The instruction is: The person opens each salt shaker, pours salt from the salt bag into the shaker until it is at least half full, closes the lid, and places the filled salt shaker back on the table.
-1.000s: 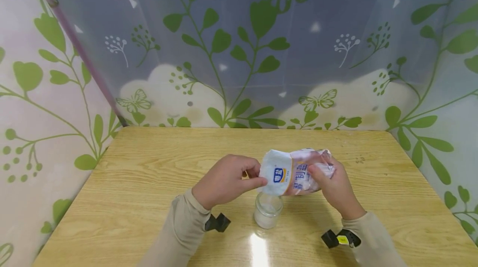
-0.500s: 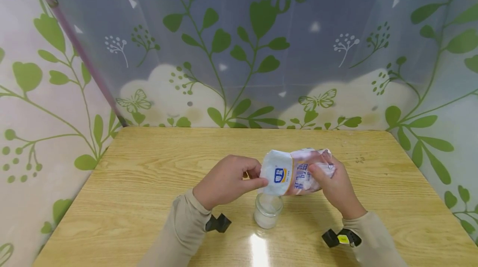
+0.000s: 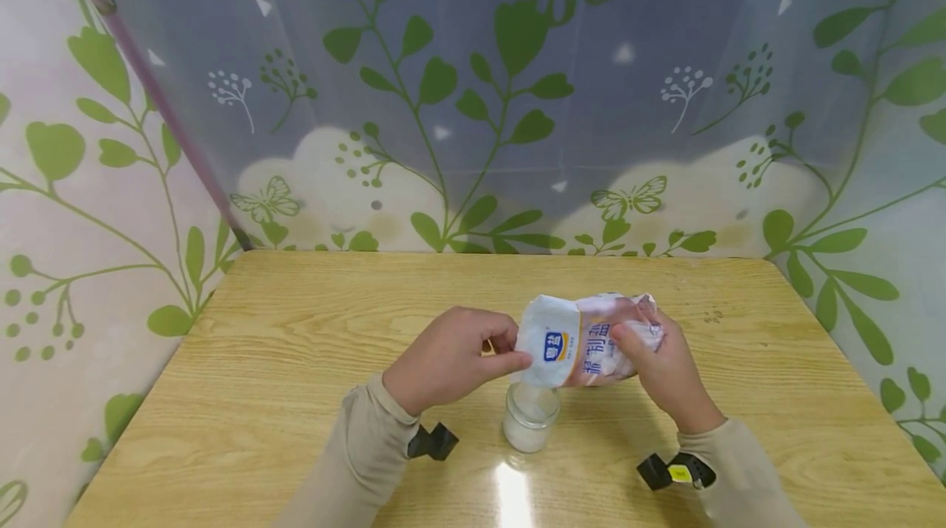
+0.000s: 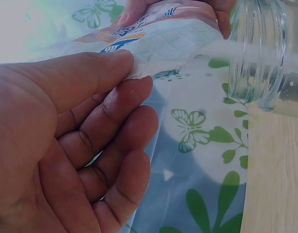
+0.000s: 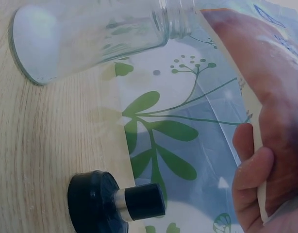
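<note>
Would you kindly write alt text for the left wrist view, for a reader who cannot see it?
A pale stream runs from a printed packet into a clear glass jar. The left hand pinches the packet's edge in the foreground, while the right hand holds it farther back. Beyond are a leaf-and-butterfly backdrop and a wooden table.

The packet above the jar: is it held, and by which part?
Left hand pinches the packet by its pouring end; right hand grips the opposite end.
</note>
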`<state>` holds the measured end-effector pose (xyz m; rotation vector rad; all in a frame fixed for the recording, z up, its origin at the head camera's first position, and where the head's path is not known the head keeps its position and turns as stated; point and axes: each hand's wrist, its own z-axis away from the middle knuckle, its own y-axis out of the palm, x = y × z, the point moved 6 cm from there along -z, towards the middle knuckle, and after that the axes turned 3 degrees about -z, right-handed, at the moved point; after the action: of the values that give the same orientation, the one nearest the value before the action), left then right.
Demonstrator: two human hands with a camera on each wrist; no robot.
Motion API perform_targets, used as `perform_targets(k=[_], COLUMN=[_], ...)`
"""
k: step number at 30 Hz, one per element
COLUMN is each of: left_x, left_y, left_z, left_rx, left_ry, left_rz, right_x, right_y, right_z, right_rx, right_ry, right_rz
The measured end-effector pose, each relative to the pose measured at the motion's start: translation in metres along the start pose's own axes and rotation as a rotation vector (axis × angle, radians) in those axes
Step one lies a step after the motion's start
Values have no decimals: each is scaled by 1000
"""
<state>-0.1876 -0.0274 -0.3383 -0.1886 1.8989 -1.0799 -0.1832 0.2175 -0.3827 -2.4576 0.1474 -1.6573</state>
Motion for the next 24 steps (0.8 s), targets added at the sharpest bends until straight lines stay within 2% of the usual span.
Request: perform_targets(k=[12,24], left_x=[2,9], left_y=[3,8], left_z=[-1,-1], left_rx=[8,92], left_ry=[-10,-71], left_rz=[32,72], right_x=[-13,-14], right_y=[-3,-4], right_z=[0,0], right_rx=[-36,-43], right_ry=[88,103], right_rz=[-86,-67])
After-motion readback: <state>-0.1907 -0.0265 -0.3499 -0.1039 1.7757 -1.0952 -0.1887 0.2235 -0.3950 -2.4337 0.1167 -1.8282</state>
